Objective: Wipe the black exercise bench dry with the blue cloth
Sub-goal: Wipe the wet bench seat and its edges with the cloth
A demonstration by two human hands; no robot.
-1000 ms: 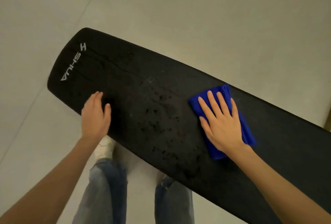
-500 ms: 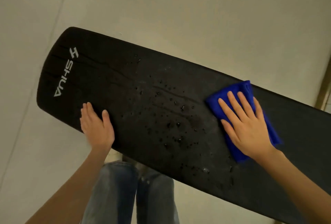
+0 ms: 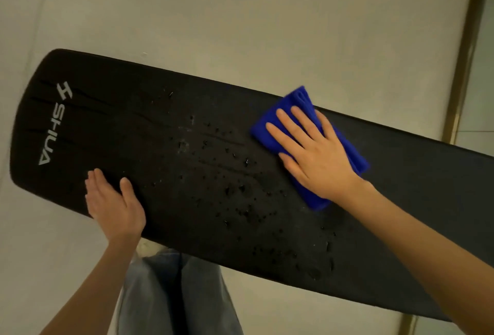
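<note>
Bench (image 3: 107, 126), one, speckled with droplets (image 3: 235, 190); blue cloth (image 3: 299, 99), one, pressed beneath right hand (image 3: 318, 158), fingers (image 3: 283, 135) straight; left hand (image 3: 115, 209) laid flat, released, on near edge

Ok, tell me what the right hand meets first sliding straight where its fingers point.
Ahead of the right hand, likely only a short bare strip of the black padded exercise bench, then its far edge; the water droplets lie left of that line.

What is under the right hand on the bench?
The folded blue cloth, pressed flat on the black bench by the right hand. The bench surface beneath the cloth is covered; whether it is wet cannot be seen.
</note>
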